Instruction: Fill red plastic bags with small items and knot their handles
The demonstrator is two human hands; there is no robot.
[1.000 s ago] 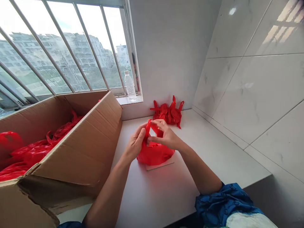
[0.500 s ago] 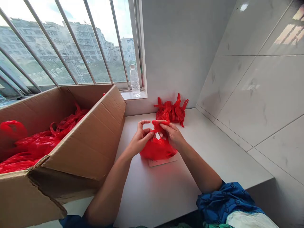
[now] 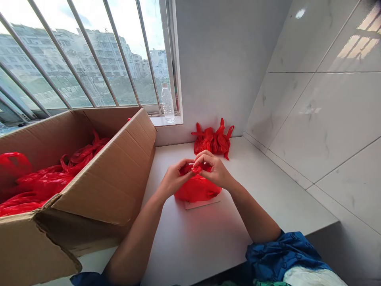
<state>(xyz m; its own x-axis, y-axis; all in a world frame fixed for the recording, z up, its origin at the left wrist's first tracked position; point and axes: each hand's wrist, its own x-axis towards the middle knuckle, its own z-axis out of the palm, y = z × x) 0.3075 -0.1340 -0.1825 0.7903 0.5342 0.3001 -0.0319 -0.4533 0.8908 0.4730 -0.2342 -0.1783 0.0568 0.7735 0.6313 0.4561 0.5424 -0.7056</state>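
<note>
1. We are pinching the twisted top of the red bag [image 3: 198,190] with both hands; our left hand [image 3: 174,180] and right hand [image 3: 216,171] are each clenching its handles, fingertips meeting above the bag.
2. The bag is sitting directly under our hands on a white card [image 3: 203,204], which is lying flat on the counter [image 3: 208,242].
3. Just left of our left hand the cardboard box [image 3: 113,178] wall is closing off that side; loose red bags [image 3: 44,178] are lying inside it.
4. Beyond our fingers, near the back wall, tied red bags [image 3: 212,141] are resting; a water bottle [image 3: 167,101] is standing on the sill further back.
5. Right of our right hand the counter is running bare to the tiled wall [image 3: 312,119]; towards us it is staying open up to the front edge.
6. Half a second ago our hands were stretching the handles apart and higher; now they are drawing together, lower and tighter on the bag.
</note>
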